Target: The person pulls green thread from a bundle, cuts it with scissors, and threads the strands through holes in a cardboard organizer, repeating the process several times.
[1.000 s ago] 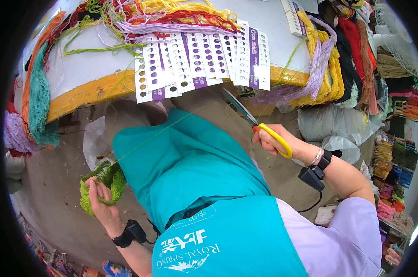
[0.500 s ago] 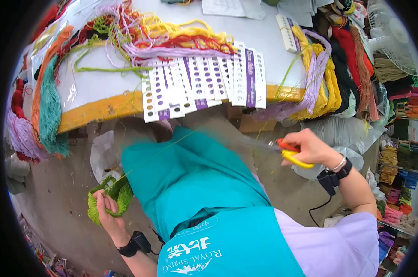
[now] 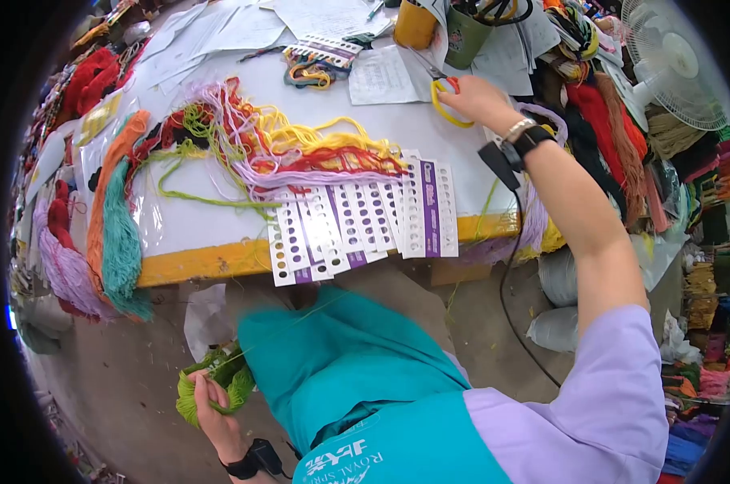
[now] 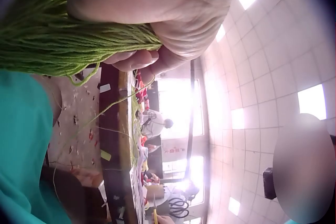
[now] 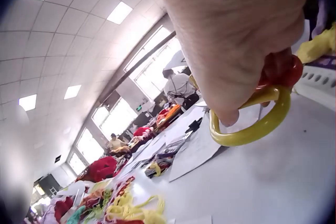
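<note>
At the lower left in the head view, my left hand [image 3: 217, 413] grips a skein of green thread [image 3: 186, 401] beside my lap. The left wrist view shows its strands [image 4: 79, 48] bunched under the fingers, with one loose thread trailing toward the table. My right hand [image 3: 479, 103] holds scissors [image 3: 436, 98] over the back right of the table, blades pointing away. One yellow handle loop [image 5: 244, 139] and a red part show below that hand in the right wrist view. Just beyond the scissors stand a yellow can [image 3: 414, 26] and a green can [image 3: 465, 40].
Punched white cards [image 3: 429, 214] overhang the table's yellow front edge [image 3: 203, 264]. Behind them lies a heap of yellow, red, lilac and green threads [image 3: 300, 149]. Papers [image 3: 381, 77] cover the back. Hanks [image 3: 111, 226] hang at the left corner; a fan [image 3: 675, 60] stands right.
My right hand has carried the scissors from beside my lap up and forward over the table, near the cans. The left hand keeps holding the green skein. The head view has tilted up.
</note>
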